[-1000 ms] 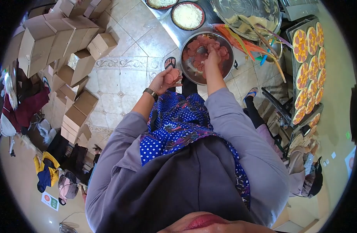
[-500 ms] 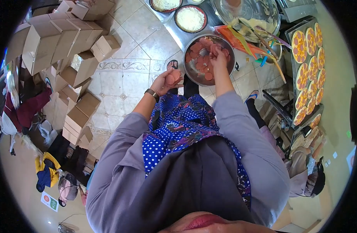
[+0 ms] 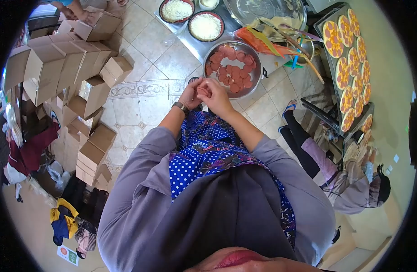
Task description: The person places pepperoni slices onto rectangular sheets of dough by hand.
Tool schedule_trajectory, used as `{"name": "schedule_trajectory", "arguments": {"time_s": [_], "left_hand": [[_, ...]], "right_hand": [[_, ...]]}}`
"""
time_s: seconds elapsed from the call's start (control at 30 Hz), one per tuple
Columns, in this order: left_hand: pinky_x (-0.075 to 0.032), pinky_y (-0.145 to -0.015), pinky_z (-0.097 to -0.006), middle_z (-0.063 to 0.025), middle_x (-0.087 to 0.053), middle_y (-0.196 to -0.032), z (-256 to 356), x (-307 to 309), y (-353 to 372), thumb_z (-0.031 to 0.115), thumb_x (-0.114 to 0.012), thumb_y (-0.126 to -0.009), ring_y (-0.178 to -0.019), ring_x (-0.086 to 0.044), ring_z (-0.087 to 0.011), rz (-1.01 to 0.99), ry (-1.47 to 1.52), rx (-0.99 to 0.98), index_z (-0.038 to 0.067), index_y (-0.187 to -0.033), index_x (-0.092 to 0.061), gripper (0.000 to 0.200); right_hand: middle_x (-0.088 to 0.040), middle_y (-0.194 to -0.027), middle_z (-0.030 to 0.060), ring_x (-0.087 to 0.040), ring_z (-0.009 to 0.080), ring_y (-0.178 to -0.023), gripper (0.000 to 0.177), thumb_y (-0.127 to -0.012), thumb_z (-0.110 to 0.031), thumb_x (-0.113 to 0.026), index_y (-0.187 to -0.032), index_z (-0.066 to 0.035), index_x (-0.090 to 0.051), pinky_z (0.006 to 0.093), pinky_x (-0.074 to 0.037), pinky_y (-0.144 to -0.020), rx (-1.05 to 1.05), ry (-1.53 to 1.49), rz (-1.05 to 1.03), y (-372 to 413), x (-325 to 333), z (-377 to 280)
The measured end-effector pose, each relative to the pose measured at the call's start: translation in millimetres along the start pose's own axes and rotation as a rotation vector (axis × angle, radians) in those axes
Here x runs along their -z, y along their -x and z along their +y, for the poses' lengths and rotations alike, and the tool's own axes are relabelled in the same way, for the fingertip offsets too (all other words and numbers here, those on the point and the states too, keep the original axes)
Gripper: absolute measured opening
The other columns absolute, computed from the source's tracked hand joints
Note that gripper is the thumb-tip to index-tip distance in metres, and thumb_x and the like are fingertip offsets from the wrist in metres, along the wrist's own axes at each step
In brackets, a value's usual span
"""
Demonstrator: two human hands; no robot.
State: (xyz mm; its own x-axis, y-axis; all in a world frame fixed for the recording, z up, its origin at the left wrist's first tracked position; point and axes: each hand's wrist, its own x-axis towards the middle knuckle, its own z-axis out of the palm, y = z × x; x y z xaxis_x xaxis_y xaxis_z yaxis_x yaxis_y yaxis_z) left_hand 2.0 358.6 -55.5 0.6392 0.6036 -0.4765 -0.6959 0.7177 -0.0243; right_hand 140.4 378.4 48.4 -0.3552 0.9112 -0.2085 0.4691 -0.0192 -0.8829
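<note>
At far left, a co-worker's hands [image 3: 86, 17] on a cardboard box [image 3: 99, 28], with more brown boxes [image 3: 45, 70] spreading toward the near left. Nearer, a maroon garment [image 3: 31, 145] on another person, then a yellow and navy garment [image 3: 65, 217].

Farther off, toward the middle, two dark-rimmed bowls of white shreds [image 3: 207, 41] on a metal table [image 3: 186, 38].

Nearer, the left forearm reaching forward and inward, dark watch [image 3: 180, 107] around the wrist. Left hand [image 3: 189, 94] tilted with palm inward, fingers curled, cradling a small stack of round reddish slices [image 3: 202, 92] before the blue polka-dot apron [image 3: 192, 170]. From the right, forearm angled inward across the front, elbow bent; right hand [image 3: 217, 97] meeting the left, back of the hand uppermost, thumb and bent fingers pinching the same stack. Cannot tell how many slices in either grip.

Just beyond the hands and slightly right, a steel bowl [image 3: 244, 94] with more slices [image 3: 235, 79] scattered inside. Farther right, an orange bag [image 3: 258, 43] and a large cream-smeared basin [image 3: 263, 8], utensils [image 3: 312, 68] jutting nearby.

At right, a person in grey [image 3: 353, 195] nearer, and farther off a rack tray [image 3: 326, 20] of topped rounds [image 3: 342, 72].
</note>
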Motion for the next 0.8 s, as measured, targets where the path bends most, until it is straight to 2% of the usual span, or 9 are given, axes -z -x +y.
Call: {"name": "schedule_trajectory", "arguments": {"time_s": [0.03,0.07,0.2,0.27,0.33,0.43,0.53,0.6,0.8], "left_hand": [[-0.05,-0.082,-0.033,-0.0083,-0.066,-0.098,-0.4,4.9,-2.3,0.039,-0.043,-0.096,-0.089,-0.064,-0.0208,-0.202,0.094,0.02,0.003,-0.108,-0.058,0.041],[-0.051,-0.076,-0.0318,-0.0092,-0.067,-0.095,-7.1,9.0,-4.4,0.037,-0.044,-0.096,-0.087,-0.064,-0.021,0.004,0.06,0.004,0.003,-0.105,-0.059,0.039],[-0.051,-0.074,-0.0315,-0.0088,-0.066,-0.098,-4.1,-10.8,0.7,0.036,-0.046,-0.095,-0.09,-0.065,-0.0214,0.147,0.006,-0.004,0.004,-0.108,-0.058,0.037],[-0.051,-0.075,-0.0325,-0.0069,-0.065,-0.104,0.2,-11.6,5.5,0.036,-0.046,-0.095,-0.097,-0.064,-0.0211,0.232,-0.001,0.021,0.006,-0.112,-0.057,0.037],[-0.051,-0.075,-0.0332,-0.0059,-0.064,-0.107,1.6,-12.0,8.9,0.036,-0.046,-0.095,-0.1,-0.062,-0.0212,0.227,-0.022,0.018,0.007,-0.114,-0.057,0.037],[-0.051,-0.074,-0.0331,-0.0047,-0.063,-0.11,4.0,-7.9,13.5,0.036,-0.046,-0.095,-0.104,-0.061,-0.0214,0.248,-0.055,0.018,0.009,-0.117,-0.056,0.037],[-0.051,-0.072,-0.0322,-0.0045,-0.063,-0.111,2.6,-6.1,23.2,0.036,-0.046,-0.095,-0.105,-0.06,-0.0217,0.339,-0.062,0.023,0.009,-0.117,-0.055,0.036],[-0.051,-0.072,-0.032,-0.0047,-0.063,-0.111,1.6,-5.0,28.3,0.035,-0.045,-0.095,-0.105,-0.061,-0.022,0.395,-0.063,0.021,0.009,-0.117,-0.055,0.036],[-0.051,-0.072,-0.0315,-0.0046,-0.063,-0.11,-0.6,3.3,37.2,0.036,-0.044,-0.096,-0.106,-0.06,-0.022,0.361,-0.048,0.008,0.01,-0.118,-0.054,0.036]], "right_hand": [[-0.057,-0.089,0.0065,-0.06,0.0189,-0.084,0.029,-0.075,-0.011,-0.072,-0.097,-0.004,-0.054,0.028,-0.048,-0.073,-0.003,0.0,0.004,1.7,0.6,-6.1],[-0.056,-0.088,0.0073,-0.059,0.0195,-0.08,0.027,-0.076,-0.011,-0.072,-0.096,-0.004,-0.055,0.0277,-0.048,-0.071,0.025,0.07,0.058,4.1,1.3,-12.4],[-0.057,-0.086,0.0047,-0.058,0.0157,-0.074,0.019,-0.08,-0.012,-0.068,-0.094,-0.003,-0.06,0.0264,-0.047,-0.065,0.013,0.035,0.214,-1.6,14.0,-4.0],[-0.058,-0.079,0.0022,-0.056,0.0122,-0.064,0.015,-0.083,-0.013,-0.065,-0.095,-0.005,-0.063,0.0247,-0.044,-0.054,-0.148,-0.175,0.416,-14.1,15.2,39.4],[-0.058,-0.075,0.0026,-0.055,0.0116,-0.062,0.02,-0.084,-0.017,-0.065,-0.098,-0.004,-0.061,0.0274,-0.045,-0.055,-0.639,-0.626,0.449,-35.0,26.1,103.5],[-0.058,-0.073,0.0033,-0.052,0.0109,-0.057,0.019,-0.085,-0.016,-0.063,-0.098,-0.003,-0.061,0.0257,-0.044,-0.053,-0.796,-0.788,0.559,-74.7,30.0,151.8],[-0.061,-0.08,0.0077,-0.058,0.0172,-0.065,0.026,-0.085,-0.022,-0.063,-0.1,-0.001,-0.061,0.0288,-0.048,-0.058,-1.012,-0.759,0.679,-110.3,7.6,193.5],[-0.063,-0.089,0.0137,-0.062,0.027,-0.076,0.035,-0.081,-0.022,-0.065,-0.103,0.004,-0.059,0.0347,-0.052,-0.066,-0.932,-0.504,1.04,-126.0,-14.3,201.1],[-0.061,-0.106,0.0173,-0.063,0.0315,-0.09,0.043,-0.069,-0.017,-0.067,-0.103,0.007,-0.057,0.0374,-0.053,-0.076,-1.248,-0.622,0.959,-140.9,-0.3,169.4]]}}
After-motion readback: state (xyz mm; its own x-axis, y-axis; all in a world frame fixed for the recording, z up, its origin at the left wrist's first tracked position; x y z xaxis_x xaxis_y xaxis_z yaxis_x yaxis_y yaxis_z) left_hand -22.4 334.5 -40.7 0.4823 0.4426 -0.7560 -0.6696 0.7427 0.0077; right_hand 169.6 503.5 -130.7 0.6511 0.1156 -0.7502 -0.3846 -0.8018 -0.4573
